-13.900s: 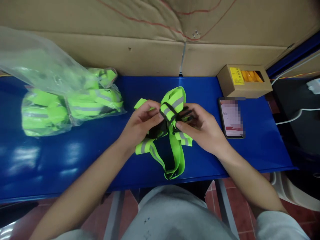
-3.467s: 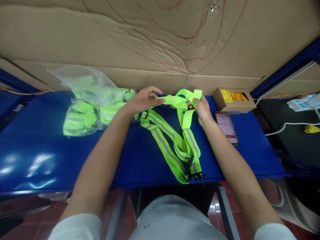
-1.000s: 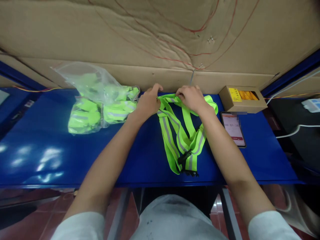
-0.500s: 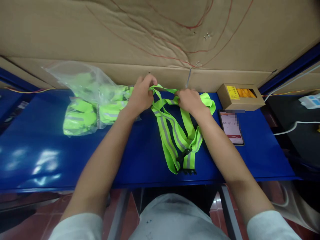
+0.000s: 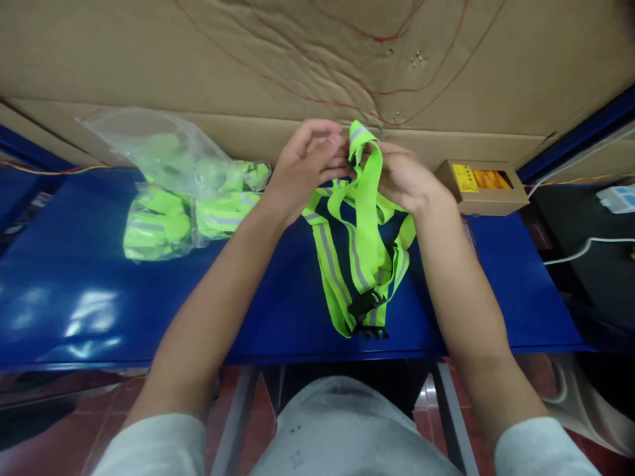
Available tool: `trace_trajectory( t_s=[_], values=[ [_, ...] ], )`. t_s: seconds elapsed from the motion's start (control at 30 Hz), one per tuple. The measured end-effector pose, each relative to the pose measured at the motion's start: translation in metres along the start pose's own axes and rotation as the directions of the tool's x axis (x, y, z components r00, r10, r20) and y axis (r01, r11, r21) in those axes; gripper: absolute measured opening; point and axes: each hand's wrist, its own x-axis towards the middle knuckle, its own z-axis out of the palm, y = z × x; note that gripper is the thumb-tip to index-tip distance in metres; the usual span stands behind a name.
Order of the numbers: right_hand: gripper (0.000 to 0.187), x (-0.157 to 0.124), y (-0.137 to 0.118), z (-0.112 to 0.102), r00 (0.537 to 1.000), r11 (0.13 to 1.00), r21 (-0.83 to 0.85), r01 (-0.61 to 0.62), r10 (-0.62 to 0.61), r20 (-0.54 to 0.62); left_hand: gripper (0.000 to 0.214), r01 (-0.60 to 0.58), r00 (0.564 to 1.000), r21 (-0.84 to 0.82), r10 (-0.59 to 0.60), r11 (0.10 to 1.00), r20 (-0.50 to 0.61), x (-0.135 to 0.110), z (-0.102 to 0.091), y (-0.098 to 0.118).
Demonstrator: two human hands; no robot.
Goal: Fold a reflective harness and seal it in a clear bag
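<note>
A lime-yellow reflective strap vest (image 5: 367,225) with grey stripes lies partly on the blue table, one strap lifted into a loop between both hands. My left hand (image 5: 310,158) pinches that strap beside a small dark piece, fingers bent. On the other side, my right hand (image 5: 404,175) holds the same strap, its fingertips partly hidden behind the webbing. A black buckle (image 5: 364,304) rests on the vest's lower end, near the table's front.
Clear plastic bags (image 5: 159,228) with more lime straps lie at left. A cardboard box (image 5: 483,187) with a yellow label stands at back right; a phone is mostly hidden by my right forearm. A cardboard wall (image 5: 149,66) with red wires closes off the back.
Both hands have come closer together and lifted a strap upward off the vest. My right hand has turned palm inward, and its forearm now covers most of the phone.
</note>
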Motion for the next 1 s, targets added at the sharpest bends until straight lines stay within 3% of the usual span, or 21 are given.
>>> trace_trajectory(
  t_s=[0.1, 0.2, 0.3, 0.4, 0.57, 0.67, 0.77, 0.87, 1.0],
  values=[
    [0.029, -0.011, -0.005, -0.015, 0.993, 0.981, 0.183, -0.063, 0.042, 0.112, 0.033, -0.081, 0.996, 0.099, 0.078, 0.992, 0.032, 0.003, -0.007, -0.016],
    [0.041, -0.022, -0.007, -0.03, 0.988, 0.944, 0.322, -0.076, 0.029, 0.149, 0.056, -0.232, 0.971, 0.362, 0.191, 0.903, 0.146, 0.014, -0.008, -0.042],
    [0.059, -0.032, -0.008, -0.043, 0.996, 0.937, 0.345, -0.054, 0.024, 0.089, 0.053, -0.262, 0.939, 0.564, 0.071, 0.783, 0.338, 0.022, -0.006, -0.057],
    [0.069, -0.042, -0.004, -0.054, 0.994, 0.968, 0.23, -0.096, 0.104, -0.022, 0.031, -0.199, 0.94, 0.613, -0.028, 0.765, 0.34, 0.023, -0.011, -0.057],
    [0.074, -0.056, 0.015, -0.065, 0.974, 0.968, 0.205, -0.142, 0.173, -0.144, 0.019, 0.03, 0.999, 0.463, -0.046, 0.886, 0.022, 0.019, -0.037, -0.046],
    [0.078, -0.064, 0.019, -0.071, 0.959, 0.948, 0.267, -0.17, 0.222, -0.177, 0.019, 0.121, 0.978, 0.304, -0.06, 0.945, -0.202, 0.022, -0.049, -0.038],
    [0.058, -0.071, 0.02, -0.073, 0.97, 0.946, 0.294, -0.137, 0.189, -0.155, 0.018, 0.133, 0.936, 0.123, -0.084, 0.983, -0.343, 0.025, -0.056, -0.024],
    [0.054, -0.074, 0.024, -0.069, 0.974, 0.984, 0.153, -0.094, 0.122, -0.189, 0.014, 0.126, 0.939, 0.02, -0.113, 0.992, -0.324, 0.023, -0.064, -0.009],
    [0.062, -0.067, 0.041, -0.062, 0.956, 0.992, -0.115, -0.043, 0.007, -0.295, 0.022, 0.218, 0.971, -0.091, -0.226, 0.972, -0.082, 0.013, -0.073, 0.006]
  ],
)
